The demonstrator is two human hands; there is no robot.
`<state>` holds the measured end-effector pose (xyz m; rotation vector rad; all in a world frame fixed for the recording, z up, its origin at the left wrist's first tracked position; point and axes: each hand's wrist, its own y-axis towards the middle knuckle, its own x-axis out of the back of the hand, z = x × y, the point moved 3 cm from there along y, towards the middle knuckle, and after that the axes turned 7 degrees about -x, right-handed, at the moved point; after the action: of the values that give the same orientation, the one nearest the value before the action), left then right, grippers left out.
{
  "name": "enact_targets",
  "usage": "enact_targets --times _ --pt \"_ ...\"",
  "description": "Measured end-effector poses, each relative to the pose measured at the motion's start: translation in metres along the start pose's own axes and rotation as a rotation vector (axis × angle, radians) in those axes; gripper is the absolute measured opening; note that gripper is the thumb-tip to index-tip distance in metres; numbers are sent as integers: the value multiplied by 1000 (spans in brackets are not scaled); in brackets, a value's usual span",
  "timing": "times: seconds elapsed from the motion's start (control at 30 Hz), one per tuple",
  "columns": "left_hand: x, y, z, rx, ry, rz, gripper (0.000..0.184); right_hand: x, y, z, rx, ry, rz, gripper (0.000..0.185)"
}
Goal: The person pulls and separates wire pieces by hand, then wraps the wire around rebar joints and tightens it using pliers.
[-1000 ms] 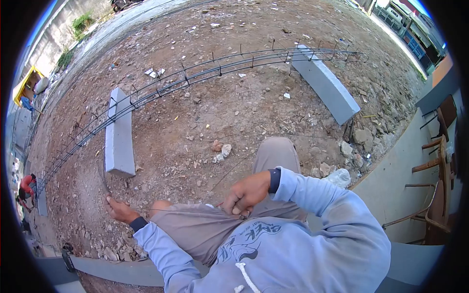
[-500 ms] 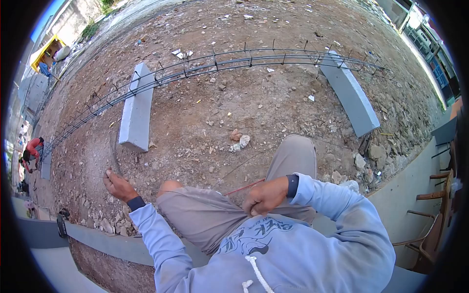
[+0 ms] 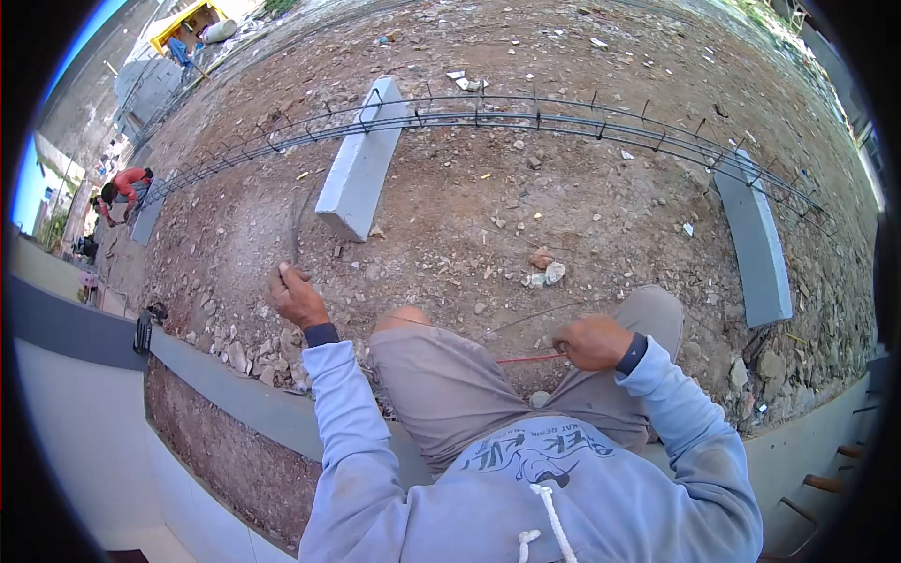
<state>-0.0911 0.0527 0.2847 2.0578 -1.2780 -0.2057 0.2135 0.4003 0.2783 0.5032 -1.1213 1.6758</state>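
My left hand (image 3: 298, 297) is raised over the ground left of my knee, its fingers pinched around a thin dark wire (image 3: 297, 235) whose end seems to rise toward the left block. My right hand (image 3: 593, 342) is closed above my lap, near my right knee. A thin red rod (image 3: 527, 358) runs leftward from beside its fingers; part of it is hidden. Beyond both hands a long rebar cage (image 3: 507, 119) with upright stirrup ends lies across a left grey block (image 3: 366, 164) and a right grey block (image 3: 755, 239).
Far left, a person in red (image 3: 127, 188) bends at the cage's far end by another block (image 3: 147, 220). A low wall (image 3: 235, 406) runs beside me. Broken stones (image 3: 547, 275) lie on the dirt. Wooden chairs (image 3: 826, 483) stand at the lower right.
The view has turned left, so the blocks and cage sit further right. My right hand has moved away from my waist toward my right knee; my left hand stays raised and pinched.
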Motion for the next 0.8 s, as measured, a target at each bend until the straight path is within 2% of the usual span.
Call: enact_targets --times 0.07,0.1,0.13,0.17,0.23,0.33,0.37,0.4,0.47,0.5,0.6,0.7,0.8 --pt "5 6 3 -83 24 1 27 -4 -6 7 298 269 245 19" --pt "7 7 1 -49 31 -2 27 4 -12 15 266 315 394 18" --pt "9 8 2 -12 38 -6 27 -1 -14 7 241 596 516 17" --pt "9 10 12 -26 26 -45 26 12 -21 11 167 772 505 14" --pt "18 11 20 3 3 -102 26 20 -23 -2 129 1025 343 12" --pt "23 15 13 104 -55 -128 27 32 -12 -17 -21 1193 -53 14" --pt "24 14 13 125 -67 -123 28 33 -7 -18 -100 1165 -159 19" --pt "23 13 14 148 -78 -116 28 27 1 -27 -119 943 -210 17" --pt "23 13 18 69 -51 -83 27 10 12 -46 -159 505 -294 16" --pt "24 14 16 29 -34 -62 27 8 13 -35 -62 311 -266 16" --pt "27 17 15 70 -114 -99 26 -21 10 -26 275 98 13 15" --pt "38 23 52 102 -103 -194 25 1 -16 13 97 646 581 17" --pt "50 24 61 52 -97 -248 24 10 -15 -13 126 997 326 20"
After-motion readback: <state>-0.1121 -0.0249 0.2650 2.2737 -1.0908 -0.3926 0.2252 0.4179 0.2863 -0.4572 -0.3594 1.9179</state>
